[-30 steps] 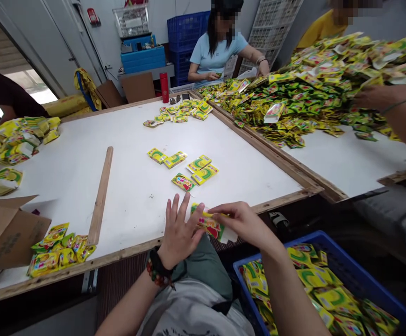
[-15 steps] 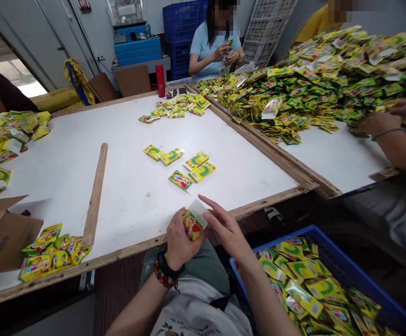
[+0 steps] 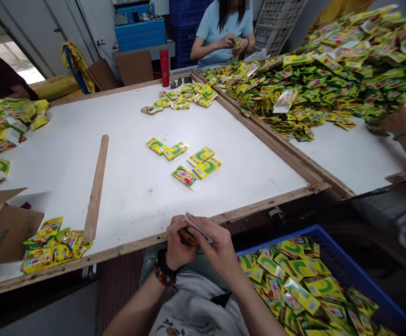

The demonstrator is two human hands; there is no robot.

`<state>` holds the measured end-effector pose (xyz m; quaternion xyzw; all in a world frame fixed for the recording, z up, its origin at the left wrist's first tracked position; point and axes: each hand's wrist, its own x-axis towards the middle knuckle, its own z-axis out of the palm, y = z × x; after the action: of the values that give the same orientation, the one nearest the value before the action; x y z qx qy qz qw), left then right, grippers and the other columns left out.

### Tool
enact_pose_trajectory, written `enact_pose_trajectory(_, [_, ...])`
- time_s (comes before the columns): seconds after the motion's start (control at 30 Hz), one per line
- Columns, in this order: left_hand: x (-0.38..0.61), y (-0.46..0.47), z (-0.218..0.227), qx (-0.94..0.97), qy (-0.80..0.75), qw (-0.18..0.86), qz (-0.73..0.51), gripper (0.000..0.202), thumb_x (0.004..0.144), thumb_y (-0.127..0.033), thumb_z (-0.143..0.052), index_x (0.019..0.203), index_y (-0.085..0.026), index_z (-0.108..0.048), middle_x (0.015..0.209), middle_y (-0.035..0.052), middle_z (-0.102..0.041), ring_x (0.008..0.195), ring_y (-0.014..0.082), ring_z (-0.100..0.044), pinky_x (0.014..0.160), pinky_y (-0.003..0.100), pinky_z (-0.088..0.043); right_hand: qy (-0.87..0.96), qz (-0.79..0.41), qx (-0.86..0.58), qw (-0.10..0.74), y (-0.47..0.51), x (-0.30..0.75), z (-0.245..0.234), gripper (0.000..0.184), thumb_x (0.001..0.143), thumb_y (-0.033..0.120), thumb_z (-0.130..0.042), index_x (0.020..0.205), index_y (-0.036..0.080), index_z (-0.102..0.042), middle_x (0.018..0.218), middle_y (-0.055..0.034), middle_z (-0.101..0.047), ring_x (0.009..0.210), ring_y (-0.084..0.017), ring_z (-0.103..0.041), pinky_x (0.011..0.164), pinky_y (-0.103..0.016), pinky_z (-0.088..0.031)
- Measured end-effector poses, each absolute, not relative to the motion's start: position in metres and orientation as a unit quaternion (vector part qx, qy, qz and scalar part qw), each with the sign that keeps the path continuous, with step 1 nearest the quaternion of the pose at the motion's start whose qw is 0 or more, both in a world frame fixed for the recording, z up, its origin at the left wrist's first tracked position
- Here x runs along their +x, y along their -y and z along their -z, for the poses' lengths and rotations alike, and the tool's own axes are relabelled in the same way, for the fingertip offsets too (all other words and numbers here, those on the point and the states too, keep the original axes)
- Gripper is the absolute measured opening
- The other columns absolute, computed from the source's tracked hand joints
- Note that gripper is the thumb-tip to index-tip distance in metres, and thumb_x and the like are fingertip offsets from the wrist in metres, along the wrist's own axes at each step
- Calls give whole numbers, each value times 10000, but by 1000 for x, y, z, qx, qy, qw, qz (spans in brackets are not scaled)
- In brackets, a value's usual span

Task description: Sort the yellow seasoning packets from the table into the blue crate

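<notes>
A small yellow and green candy box (image 3: 188, 236) is between my hands just over the table's front edge, mostly covered by fingers. My left hand (image 3: 179, 245) is closed round its left side. On its right, my right hand (image 3: 217, 240) pinches the white flap with thumb and fingers. Farther up the white table lie several flat yellow boxes (image 3: 207, 167), and nearest me a green and yellow packet (image 3: 184, 176) with red print.
A blue crate (image 3: 316, 229) full of boxes stands at my right. Beyond a wooden rail (image 3: 259, 140) rises a big packet heap (image 3: 329, 88). At left are a cardboard box (image 3: 10, 233) and candy packets (image 3: 53, 247). A red flask (image 3: 164, 68) and co-workers are farther off.
My right hand has come in from beside the box and closed on its white flap. The box has tilted, so its printed front shows less. The whole view has shifted slightly.
</notes>
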<state>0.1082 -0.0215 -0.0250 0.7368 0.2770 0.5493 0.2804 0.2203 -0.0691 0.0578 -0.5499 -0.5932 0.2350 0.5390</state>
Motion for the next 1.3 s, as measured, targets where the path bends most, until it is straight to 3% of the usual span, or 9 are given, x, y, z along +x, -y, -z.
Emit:
enact_pose_trajectory(0.23, [107,22,22,742,-348,305,-485,647,745,-263,-659,1280,-229,-295,1087,83,-568,909,203,-608,788,370,-528,660,-138,-541,503,68,215,-50,375,906,238,-598,1279,209,-622,1127,-126,-721,971,-234,-713,810,-308,-593])
enact_pose_trajectory(0.47, [110,16,-2,744,-391,406,-359,581,632,-239,-699,1159,-212,-454,1006,48,-641,857,218,-643,753,344,-525,547,-284,-598,512,58,228,-52,273,912,244,-557,1123,192,-722,1045,-73,-751,836,-225,-737,724,-292,-585])
enact_pose_trajectory(0.6, [113,8,-10,721,-394,459,-337,537,617,-205,-713,1105,-210,-489,953,26,-637,823,206,-632,751,338,-516,601,-313,-569,466,57,236,-48,356,888,285,-588,1221,188,-667,941,-68,-773,656,-174,-691,643,-268,-547])
enact_pose_trajectory(0.77, [98,-3,-11,701,-289,582,-294,1008,516,-278,-885,1367,-253,-344,1339,103,-482,1125,251,-538,938,378,-484,435,-361,-629,533,63,243,-31,430,838,392,-614,1212,187,-672,887,-39,-765,627,-158,-646,628,-280,-527])
enact_pose_trajectory(0.87, [86,-6,-10,655,-274,627,-320,805,737,-325,-760,1404,-262,-314,1318,116,-484,1067,211,-546,892,357,-509,277,-347,-720,534,96,280,-29,572,767,533,-619,1197,162,-683,866,-54,-758,630,-210,-658,583,-321,-520])
enact_pose_trajectory(0.97, [86,-15,-13,719,-313,534,-317,425,898,-186,-483,1318,-249,-462,1225,103,-556,1073,215,-545,919,400,-495,288,-244,-888,262,145,335,-35,544,720,548,-607,1081,169,-755,653,-100,-726,565,-297,-655,508,-365,-462])
enact_pose_trajectory(1.07, [105,-48,-20,843,-296,368,-256,600,772,5,-414,1321,-229,-482,1312,112,-532,1216,264,-474,1030,483,-413,327,-181,-925,66,170,369,-36,544,731,554,-577,1079,179,-760,606,-136,-713,597,-366,-668,528,-409,-455])
enact_pose_trajectory(1.17, [135,-100,-26,908,-304,234,-172,734,617,62,-488,1302,-201,-488,1417,143,-448,1307,345,-376,1032,546,-363,419,-173,-879,148,151,360,-32,566,803,559,-502,1137,160,-726,655,-112,-738,552,-307,-654,543,-386,-480])
enact_pose_trajectory(1.3, [157,-152,-32,939,-260,219,-48,530,590,-16,-598,1088,-196,-589,1210,116,-583,1224,340,-442,1066,538,-273,502,-151,-791,316,96,313,-30,470,845,517,-514,1076,175,-740,881,-121,-770,610,-247,-674,619,-365,-532])
